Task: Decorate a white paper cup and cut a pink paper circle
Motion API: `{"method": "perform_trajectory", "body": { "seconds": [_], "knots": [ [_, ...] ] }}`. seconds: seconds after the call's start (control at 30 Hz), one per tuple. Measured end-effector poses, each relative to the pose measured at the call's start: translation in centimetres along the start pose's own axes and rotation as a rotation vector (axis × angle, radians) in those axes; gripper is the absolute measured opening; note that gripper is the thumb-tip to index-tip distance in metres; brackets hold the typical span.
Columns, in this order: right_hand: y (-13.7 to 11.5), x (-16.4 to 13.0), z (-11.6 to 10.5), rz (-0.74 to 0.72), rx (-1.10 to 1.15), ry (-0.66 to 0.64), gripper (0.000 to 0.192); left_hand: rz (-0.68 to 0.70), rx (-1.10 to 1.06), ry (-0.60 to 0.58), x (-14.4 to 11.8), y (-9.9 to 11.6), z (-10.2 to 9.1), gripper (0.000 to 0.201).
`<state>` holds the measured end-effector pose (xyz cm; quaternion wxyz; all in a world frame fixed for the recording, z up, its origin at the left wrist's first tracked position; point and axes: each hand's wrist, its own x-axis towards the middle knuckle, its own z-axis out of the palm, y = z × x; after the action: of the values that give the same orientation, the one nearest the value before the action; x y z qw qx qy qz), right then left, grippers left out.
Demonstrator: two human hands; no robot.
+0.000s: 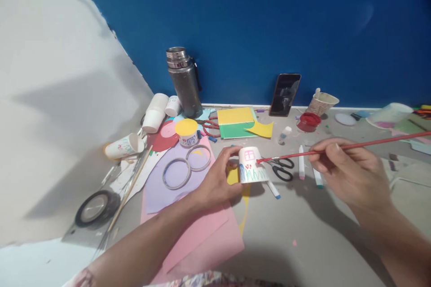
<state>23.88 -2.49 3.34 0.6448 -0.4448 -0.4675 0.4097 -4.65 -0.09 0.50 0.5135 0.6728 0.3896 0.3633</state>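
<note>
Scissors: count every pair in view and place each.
2. Black-handled scissors lie on the grey table, under the red paintbrush held by the right hand. Red-handled scissors lie beside the steel flask. Others may be hidden.

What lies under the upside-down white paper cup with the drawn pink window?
Under the white paper cup, yellow paper shows on pink sheets. The left hand hides its left side; its inside is unseen.
</note>
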Motion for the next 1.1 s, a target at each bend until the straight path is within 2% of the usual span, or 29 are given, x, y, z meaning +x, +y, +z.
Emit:
{"method": "perform_trajectory", "body": {
  "seconds": [0.23, 0.9, 1.1],
  "knots": [
    [0.25, -0.11, -0.05, -0.005, -0.018, -0.024, 0.023, -0.003, -0.014, -0.018, -0.12, -0.01, -0.09, 0.072],
    [0.04, -0.26, -0.23, -0.011, -0.029, 0.013, 0.022, -0.008, 0.041, -0.016, -0.23, -0.62, -0.36, 0.076],
    [0.08, -0.33, 0.01, -0.014, -0.028, -0.029, 0.022, 0.003, 0.037, -0.026, -0.20, -0.60, -0.28, 0.074]
  ]
}}
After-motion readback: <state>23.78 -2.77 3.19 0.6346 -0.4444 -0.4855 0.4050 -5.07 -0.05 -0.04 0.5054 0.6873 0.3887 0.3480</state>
